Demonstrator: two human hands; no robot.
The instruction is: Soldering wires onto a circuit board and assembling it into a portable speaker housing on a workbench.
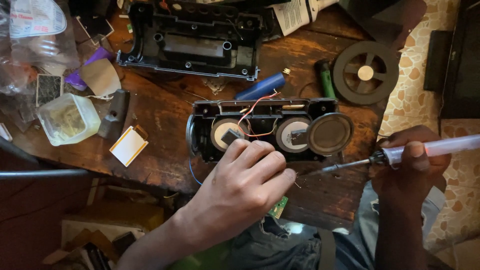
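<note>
An opened black speaker housing (265,107) lies on the worn wooden table (165,150), showing two round speaker backs, a loose round driver (330,133) and red wires. My left hand (245,185) rests at the housing's near edge, fingers curled over a small green circuit board (278,207) with thin wire ends sticking out. My right hand (412,167) grips a soldering iron (395,155) with a translucent handle; its metal tip points left toward my left hand's fingers.
A second black plastic shell (192,42) lies at the back. A blue cylindrical cell (260,86), a green-handled tool (326,80) and a black solder spool (365,72) sit behind the housing. A small plastic tub (67,119), bags and scraps crowd the left.
</note>
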